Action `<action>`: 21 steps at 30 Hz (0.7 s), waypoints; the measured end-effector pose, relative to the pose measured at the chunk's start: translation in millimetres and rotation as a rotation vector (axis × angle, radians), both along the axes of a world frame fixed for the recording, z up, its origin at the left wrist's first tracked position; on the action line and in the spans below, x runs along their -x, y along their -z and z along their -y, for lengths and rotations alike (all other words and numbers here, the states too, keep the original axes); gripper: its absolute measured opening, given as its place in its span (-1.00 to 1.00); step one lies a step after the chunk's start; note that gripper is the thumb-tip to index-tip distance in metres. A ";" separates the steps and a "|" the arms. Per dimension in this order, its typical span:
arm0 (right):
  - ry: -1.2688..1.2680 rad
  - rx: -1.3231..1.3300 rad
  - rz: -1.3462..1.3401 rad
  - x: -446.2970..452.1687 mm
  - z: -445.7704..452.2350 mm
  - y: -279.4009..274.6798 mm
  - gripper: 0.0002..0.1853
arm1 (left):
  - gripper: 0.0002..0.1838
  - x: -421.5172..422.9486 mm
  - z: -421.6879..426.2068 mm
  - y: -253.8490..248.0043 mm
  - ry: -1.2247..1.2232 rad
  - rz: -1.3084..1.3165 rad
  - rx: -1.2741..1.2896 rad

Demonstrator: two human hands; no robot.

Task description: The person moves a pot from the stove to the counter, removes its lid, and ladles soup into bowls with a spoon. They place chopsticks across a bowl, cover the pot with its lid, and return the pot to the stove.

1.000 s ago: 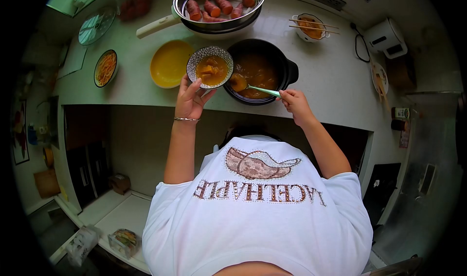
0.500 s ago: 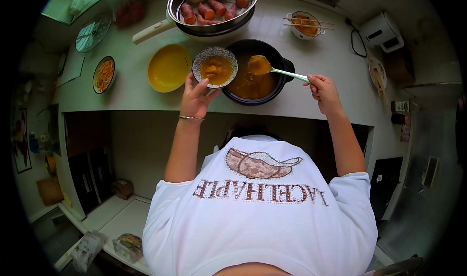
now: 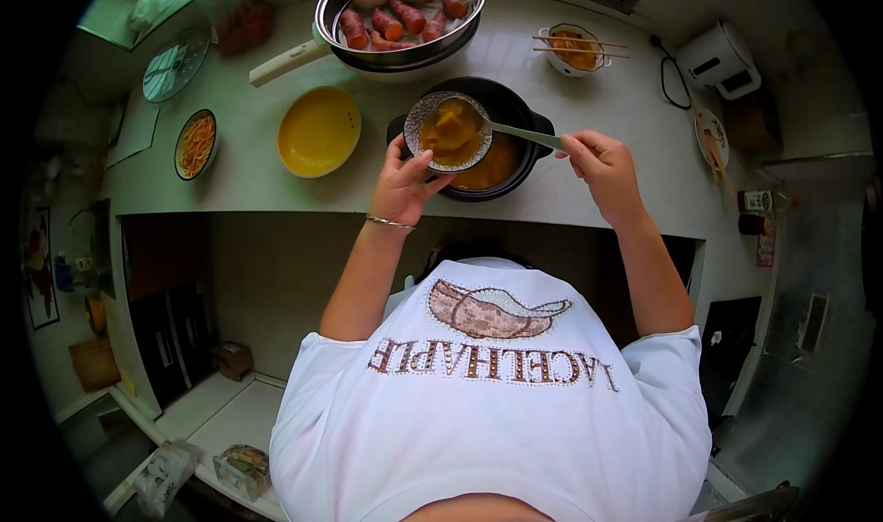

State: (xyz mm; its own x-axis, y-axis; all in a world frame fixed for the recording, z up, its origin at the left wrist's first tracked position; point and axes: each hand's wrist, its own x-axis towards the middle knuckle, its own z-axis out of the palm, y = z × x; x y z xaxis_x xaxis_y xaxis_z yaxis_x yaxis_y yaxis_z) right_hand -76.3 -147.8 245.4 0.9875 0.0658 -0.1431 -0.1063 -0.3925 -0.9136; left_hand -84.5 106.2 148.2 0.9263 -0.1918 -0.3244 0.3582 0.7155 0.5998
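Ladling, apparently midway: the bowl (image 3: 420, 120) contains chunky soup (image 3: 452, 158), with more left in the pot (image 3: 511, 104). Left hand (image 3: 403, 182): fingers closed on the bowl's near side, above the pot's left part. Right hand (image 3: 602, 165): fingers closed around the ladle (image 3: 526, 135), its long axis crosswise, scoop leftward and slightly away, over the bowl.

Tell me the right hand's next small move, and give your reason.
I'd probably tip the grey-green-handled spoon so any orange food on it slides into the round white crackle-patterned bowl. The right hand grips the handle, the spoon's head lies over the bowl, and the left hand holds the bowl above the round black pot, where drips would likely land.
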 end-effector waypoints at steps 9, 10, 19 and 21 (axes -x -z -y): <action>-0.315 0.786 0.986 19.9 -10.7 0.0 -0.85 | -0.48 -1.9 -1.3 -2.7 0.019 0.022 0.017; -0.317 0.793 1.028 20.3 -10.4 1.3 -0.86 | -0.48 -1.7 -1.8 -2.4 0.017 0.021 0.027; 0.171 0.097 0.249 9.6 12.6 32.8 -0.76 | -0.48 8.5 -20.4 1.2 -0.047 -0.015 0.042; 0.161 0.154 0.250 1.1 17.0 48.5 -0.74 | -0.48 11.4 -30.3 1.8 -0.064 -0.015 0.021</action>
